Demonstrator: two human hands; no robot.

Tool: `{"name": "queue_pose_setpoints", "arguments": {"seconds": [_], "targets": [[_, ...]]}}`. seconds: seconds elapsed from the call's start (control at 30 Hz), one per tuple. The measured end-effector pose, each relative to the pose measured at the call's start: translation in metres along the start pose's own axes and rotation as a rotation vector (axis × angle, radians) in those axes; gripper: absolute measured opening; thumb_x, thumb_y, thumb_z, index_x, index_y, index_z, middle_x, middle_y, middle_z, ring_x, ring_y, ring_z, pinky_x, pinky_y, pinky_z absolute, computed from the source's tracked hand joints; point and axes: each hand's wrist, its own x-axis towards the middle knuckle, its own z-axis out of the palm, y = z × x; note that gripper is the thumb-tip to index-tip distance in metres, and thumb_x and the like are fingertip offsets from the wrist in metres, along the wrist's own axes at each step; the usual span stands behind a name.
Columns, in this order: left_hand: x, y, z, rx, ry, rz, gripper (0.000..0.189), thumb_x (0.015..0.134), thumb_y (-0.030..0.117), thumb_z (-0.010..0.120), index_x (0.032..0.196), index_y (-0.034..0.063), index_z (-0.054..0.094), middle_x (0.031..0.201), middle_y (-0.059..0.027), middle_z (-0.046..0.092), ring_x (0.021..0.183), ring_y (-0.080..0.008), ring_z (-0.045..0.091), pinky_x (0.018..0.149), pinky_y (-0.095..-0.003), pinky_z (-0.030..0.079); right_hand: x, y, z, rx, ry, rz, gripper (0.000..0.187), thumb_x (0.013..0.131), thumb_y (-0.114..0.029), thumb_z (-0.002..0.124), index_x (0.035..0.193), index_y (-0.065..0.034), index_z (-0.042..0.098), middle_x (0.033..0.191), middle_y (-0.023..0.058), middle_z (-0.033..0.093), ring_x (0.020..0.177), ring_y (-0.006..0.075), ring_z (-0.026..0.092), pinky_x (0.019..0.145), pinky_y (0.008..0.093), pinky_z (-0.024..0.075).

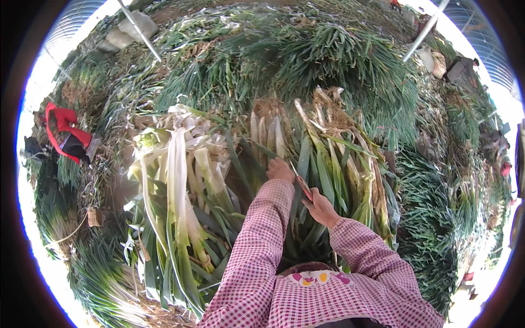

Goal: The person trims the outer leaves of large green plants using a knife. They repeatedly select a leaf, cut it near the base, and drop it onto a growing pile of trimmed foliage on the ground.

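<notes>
My left hand (281,170) reaches into the leafy tops of leeks or large green onions, just below white stalks with brown roots (268,129); its curled fingers hide what they touch. Close on its right, my right hand (322,207) is closed around the red handle of a small knife (303,186), blade pointing up and left. Stripped whitish-green outer leaves (178,164) hang in a heap to the left. Beyond my right hand lie uncleaned stalks (320,143) with dry, yellowing leaves and roots.
A broad pile of green tops (344,61) lies ahead, with another (426,221) at the right. Bundled green onions (110,291) rest at lower left. A person in red (67,127) is at the far left. Pale sacks (137,28) and metal poles (141,33) stand farther off.
</notes>
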Motion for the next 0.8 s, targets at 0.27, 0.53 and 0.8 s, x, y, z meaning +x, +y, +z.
{"name": "queue_pose_setpoints", "arguments": {"seconds": [0.27, 0.53, 0.8], "targets": [[-0.066, -0.033, -0.012, -0.175, -0.076, -0.028, 0.068, 0.074, 0.034, 0.082, 0.123, 0.0027, 0.048, 0.127, -0.0203, 0.055, 0.122, -0.0364, 0.053, 0.102, -0.047, 0.043, -0.019, -0.001, 0.006, -0.01, -0.01, -0.008, 0.034, 0.096, -0.027, 0.058, 0.112, -0.0019, 0.042, 0.089, 0.0266, 0.06, 0.088, 0.0494, 0.059, 0.073, 0.0525, 0.0446], [-0.168, -0.092, -0.006, -0.319, -0.138, -0.087, 0.063, 0.071, 0.03, 0.082, 0.116, -0.0016, 0.052, 0.117, -0.0231, 0.062, 0.114, -0.0391, 0.059, 0.098, -0.0487, 0.045, -0.043, -0.015, 0.025, -0.094, -0.014, 0.02, 0.03, 0.095, -0.023, 0.056, 0.107, 0.0, 0.042, 0.095, 0.0293, 0.064, 0.094, 0.0502, 0.06, 0.079, 0.0543, 0.0452], [-0.246, -0.143, 0.002, -0.342, -0.081, 0.004, 0.067, 0.069, 0.029, 0.077, 0.122, -0.0017, 0.049, 0.114, -0.0262, 0.06, 0.109, -0.0443, 0.058, 0.095, -0.0519, 0.045, -0.032, -0.018, 0.06, -0.118, 0.019, -0.024, 0.027, 0.092, -0.019, 0.052, 0.105, 0.0015, 0.042, 0.095, 0.0311, 0.064, 0.097, 0.0503, 0.06, 0.08, 0.0554, 0.046]]}}
